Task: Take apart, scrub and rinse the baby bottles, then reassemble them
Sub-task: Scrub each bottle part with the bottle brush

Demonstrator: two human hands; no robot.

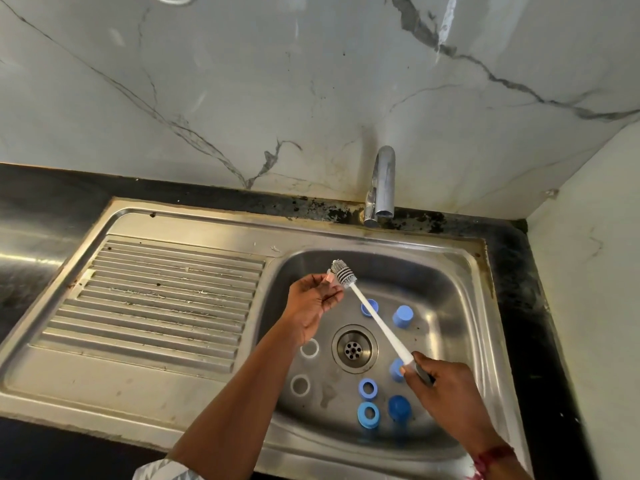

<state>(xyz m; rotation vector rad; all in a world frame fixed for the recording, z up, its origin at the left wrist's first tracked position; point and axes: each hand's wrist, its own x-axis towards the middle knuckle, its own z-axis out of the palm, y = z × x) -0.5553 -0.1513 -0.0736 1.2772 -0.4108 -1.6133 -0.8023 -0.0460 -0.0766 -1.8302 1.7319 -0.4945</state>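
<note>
Seen from above, two bare forearms reach into a stainless steel sink [460, 271]. Nearest, at 6 o'clock, are a patterned sleeve [162, 471] and a red thread [491, 459] on the right wrist.

Taking the drain [354, 348] as the clock's centre, loose bottle parts lie on the basin floor. At 5 o'clock, close to the near wall, sit a pale blue ring [368, 414], a darker blue ring [368, 389] and a dark blue cap [399, 407].

At 4 o'clock the right hand [446, 393] is clenched round the grey end of the bottle brush [377, 320]. It partly hides another blue piece [394, 370].

The brush is held above the basin. Its long white handle runs from 4 o'clock up past the drain, and the grey bristle head [343, 273] points toward 11 o'clock.

At 8 and 9 o'clock two clear rings [300, 385] lie near the basin's left wall.

The left hand [311, 306], at 10 o'clock, is palm up and relaxed, fingers loosely curled. Its fingertips are at the bristle head; whether they touch it cannot be told.

At 1 and 2 o'clock, just beyond the handle, are a blue open piece [370, 308] and a light blue cap [402, 316].

Beyond the bristle head, bare steel runs to the basin's far wall. A ridged draining board [156, 299] spreads away at 9 o'clock.

At 12 o'clock a chrome tap [381, 188] overhangs the far rim. A black counter [52, 188] borders the sink, with a veined marble wall [277, 81] behind and a second wall close by at 3 o'clock.
</note>
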